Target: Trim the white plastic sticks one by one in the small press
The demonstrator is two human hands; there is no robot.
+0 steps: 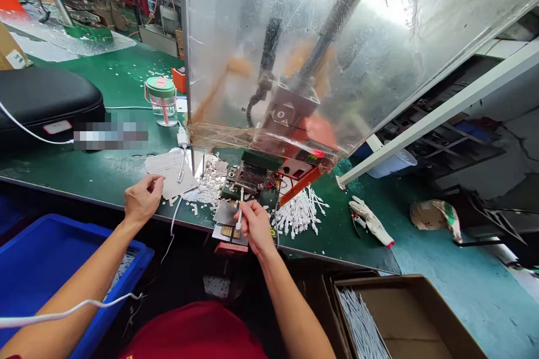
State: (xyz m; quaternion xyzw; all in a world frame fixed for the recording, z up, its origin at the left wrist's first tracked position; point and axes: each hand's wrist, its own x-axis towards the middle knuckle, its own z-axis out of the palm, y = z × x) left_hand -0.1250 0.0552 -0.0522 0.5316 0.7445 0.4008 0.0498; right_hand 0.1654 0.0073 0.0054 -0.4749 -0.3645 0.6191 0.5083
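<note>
My right hand [256, 225] pinches a short white cable [241, 210] between thumb and fingers, right in front of the bench machine [252, 174]. The cable points up toward the machine's metal fixture, and its thicker white end hangs down by my fingers. My left hand [143, 200] is raised over the table edge with thumb and fingertips pressed together; whether anything small is between them cannot be made out. A written sheet of cardboard [168, 171] lies just beyond it. To the right of the machine is a pile of white cables with plugs [301, 210].
White plastic scraps [208, 182] litter the green table [122, 179]. A clear plastic shield [252, 22] hangs around the machine. A blue bin [50, 252] stands lower left, a cardboard box with cables [404, 308] lower right. A glove [370, 221] and lidded jar [162, 102] rest on the table.
</note>
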